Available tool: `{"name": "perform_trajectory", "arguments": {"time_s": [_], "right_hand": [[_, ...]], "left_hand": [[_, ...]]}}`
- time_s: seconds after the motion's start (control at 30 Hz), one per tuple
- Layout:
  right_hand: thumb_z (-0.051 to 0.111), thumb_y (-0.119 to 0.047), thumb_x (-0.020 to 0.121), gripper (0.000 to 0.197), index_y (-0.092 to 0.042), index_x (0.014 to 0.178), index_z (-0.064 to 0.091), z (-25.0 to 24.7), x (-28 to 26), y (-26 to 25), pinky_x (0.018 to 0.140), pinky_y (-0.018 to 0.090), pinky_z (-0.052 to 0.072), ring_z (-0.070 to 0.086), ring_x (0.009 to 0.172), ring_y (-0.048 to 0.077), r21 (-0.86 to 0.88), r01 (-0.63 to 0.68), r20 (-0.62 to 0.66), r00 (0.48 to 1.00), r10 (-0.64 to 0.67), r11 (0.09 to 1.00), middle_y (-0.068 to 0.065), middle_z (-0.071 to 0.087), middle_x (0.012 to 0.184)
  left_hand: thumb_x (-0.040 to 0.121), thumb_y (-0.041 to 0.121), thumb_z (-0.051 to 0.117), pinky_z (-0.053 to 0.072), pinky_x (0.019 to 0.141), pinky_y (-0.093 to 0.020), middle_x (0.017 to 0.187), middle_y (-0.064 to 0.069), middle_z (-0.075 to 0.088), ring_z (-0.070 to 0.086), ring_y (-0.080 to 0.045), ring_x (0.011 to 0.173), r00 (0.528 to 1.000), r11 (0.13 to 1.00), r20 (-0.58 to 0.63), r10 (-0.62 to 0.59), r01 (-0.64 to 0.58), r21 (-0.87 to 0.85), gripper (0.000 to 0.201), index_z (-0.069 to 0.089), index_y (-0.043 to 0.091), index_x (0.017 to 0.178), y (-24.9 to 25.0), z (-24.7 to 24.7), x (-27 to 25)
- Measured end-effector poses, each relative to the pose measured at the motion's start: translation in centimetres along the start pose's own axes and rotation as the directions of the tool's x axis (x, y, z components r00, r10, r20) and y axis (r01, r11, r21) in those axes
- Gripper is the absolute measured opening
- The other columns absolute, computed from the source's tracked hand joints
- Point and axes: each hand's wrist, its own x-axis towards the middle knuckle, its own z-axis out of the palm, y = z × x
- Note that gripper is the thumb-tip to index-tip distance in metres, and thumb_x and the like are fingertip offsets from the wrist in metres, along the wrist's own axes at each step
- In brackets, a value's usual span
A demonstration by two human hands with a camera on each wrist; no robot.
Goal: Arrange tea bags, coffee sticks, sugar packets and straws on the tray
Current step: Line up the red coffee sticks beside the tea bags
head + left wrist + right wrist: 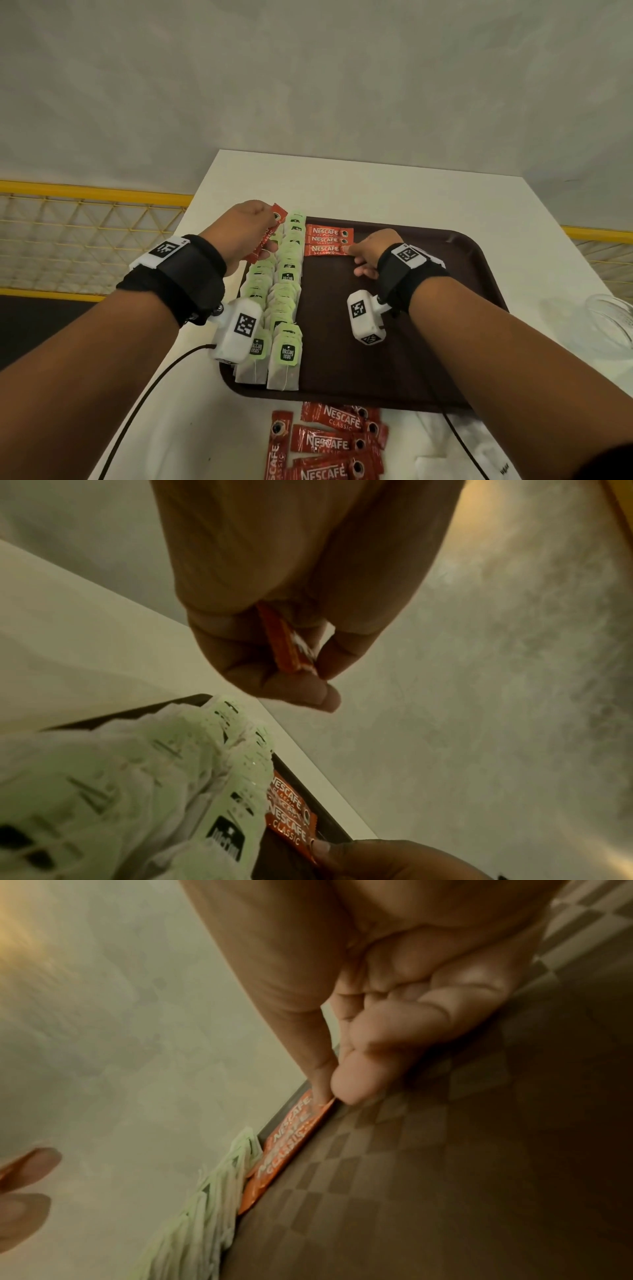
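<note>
On the left side of the dark brown plastic tray (479,270), above two rows of green-tagged tea bags (286,287), the left hand (248,228) pinches one red Nescafé coffee stick (267,236) between thumb and fingers. To its right, three flat red coffee sticks (329,240) lie stacked in a column at the tray's far edge, and the right hand (375,251) presses its fingertips on the nearest one's end. Coffee-stick laying seems under way; next, the held stick likely goes just below those three, with loose red sticks (329,442) waiting on the white table (376,185).
</note>
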Motion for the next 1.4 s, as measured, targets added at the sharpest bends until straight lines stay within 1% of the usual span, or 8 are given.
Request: {"name": "perform_trajectory", "arguments": {"time_s": [0.13,0.2,0.27,0.47,0.63,0.9,1.23,1.4], "right_hand": [[0.073,-0.031,0.085,0.028,-0.007,0.084,0.058,-0.1,0.4,0.1,0.047,0.026,0.049,0.062,0.048,0.015,-0.082,0.019,-0.037,0.999,-0.022,0.996,0.005,0.065,0.069],[0.068,-0.031,0.088,0.022,-0.011,0.079,0.061,-0.2,0.6,0.4,0.066,0.033,0.058,0.062,0.06,0.017,-0.161,0.145,-0.114,0.98,-0.164,0.976,0.003,0.064,0.066],[0.063,-0.031,0.091,0.023,-0.012,0.079,0.064,-0.5,-0.1,0.3,0.064,0.034,0.056,0.058,0.06,0.016,-0.052,0.351,-0.145,0.924,-0.355,0.935,0.004,0.064,0.07],[0.068,-0.017,0.089,0.008,-0.009,0.089,0.07,-1.1,-4.0,-0.7,0.054,0.02,0.047,0.055,0.059,0.01,0.211,0.536,0.218,0.789,-0.574,0.817,0.006,0.066,0.075],[0.063,-0.005,0.091,0.004,-0.004,0.087,0.066,-1.7,-4.0,0.7,0.049,0.018,0.046,0.055,0.057,0.012,0.345,0.403,0.198,0.852,-0.485,0.848,0.008,0.063,0.07],[0.053,-0.013,0.098,0.016,-0.006,0.085,0.06,-1.8,-2.4,4.0,0.054,0.017,0.039,0.048,0.058,0.008,0.395,-0.038,0.177,0.984,-0.035,0.918,0.002,0.057,0.071],[0.057,-0.023,0.097,0.026,-0.008,0.075,0.056,-0.1,-1.8,2.8,0.049,0.019,0.036,0.045,0.051,0.009,0.068,-0.044,0.055,0.998,0.04,0.997,0.002,0.056,0.064],[0.063,-0.027,0.093,0.025,-0.007,0.078,0.06,0.4,-1.3,2.5,0.059,0.024,0.044,0.054,0.055,0.013,-0.048,-0.001,-0.033,0.999,-0.001,0.999,0.004,0.06,0.063]], "left_hand": [[0.097,0.017,0.059,0.055,0.062,-0.027,0.098,-0.007,0.07,0.07,-0.016,0.079,0.994,0.998,0.101,0.051,-0.054,0.028,0.009,0.062,0.013,0.105,0.1,-0.2,-0.7],[0.091,0.017,0.068,0.055,0.06,-0.028,0.098,-0.008,0.072,0.072,-0.018,0.079,0.993,0.998,0.105,0.057,-0.06,0.026,0.018,0.061,0.013,0.107,0.3,-0.1,-0.9],[0.087,0.017,0.074,0.054,0.057,-0.027,0.094,-0.008,0.073,0.074,-0.019,0.077,0.995,0.998,0.075,0.065,-0.067,0.022,0.025,0.059,0.012,0.107,0.4,0.2,-1.1],[0.081,0.013,0.079,0.056,0.056,-0.028,0.088,-0.012,0.075,0.074,-0.021,0.074,0.992,0.994,0.067,0.109,-0.11,0.006,0.036,0.057,0.008,0.109,0.7,1.6,-1.5],[0.084,0.023,0.077,0.054,0.064,-0.03,0.102,-0.007,0.072,0.068,-0.018,0.087,0.986,0.986,0.089,0.144,-0.151,0.078,0.039,0.056,0.013,0.116,0.4,2.7,-1.6],[0.092,0.037,0.064,0.051,0.094,-0.042,0.114,-0.003,0.06,0.059,-0.02,0.108,0.988,0.98,-0.041,0.147,-0.14,0.14,0.034,0.055,0.018,0.119,-0.7,1.3,-2.4],[0.096,0.031,0.059,0.053,0.094,-0.045,0.111,-0.001,0.059,0.059,-0.023,0.109,0.988,0.986,-0.07,0.135,-0.127,0.107,0.024,0.055,0.018,0.116,-1.2,0.0,-4.7],[0.097,0.029,0.056,0.052,0.089,-0.04,0.101,0.004,0.059,0.058,-0.018,0.096,0.983,0.972,-0.064,0.174,-0.161,0.168,0.02,0.058,0.018,0.113,-1.6,-0.4,-6.2]]}}
